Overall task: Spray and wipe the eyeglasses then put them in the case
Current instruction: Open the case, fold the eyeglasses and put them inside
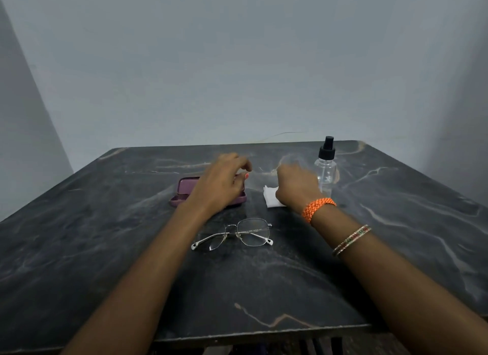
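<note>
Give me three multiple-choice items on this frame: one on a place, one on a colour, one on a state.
1. Where do the eyeglasses lie?
A. In the case
B. On the table, nearer the person than the case
C. In a hand

2. What colour is the case?
A. Purple
B. Green
C. White

3. How is the case?
A. Shut
B. Open
C. Upside down

Answers:
1 B: they rest on the table, between the forearms.
2 A: its shell is purple.
3 B: its lid stands raised.

head: worn on person's head | faces forward and down | near, over table (396, 222) front edge | wall (237, 64) behind | single view
</note>
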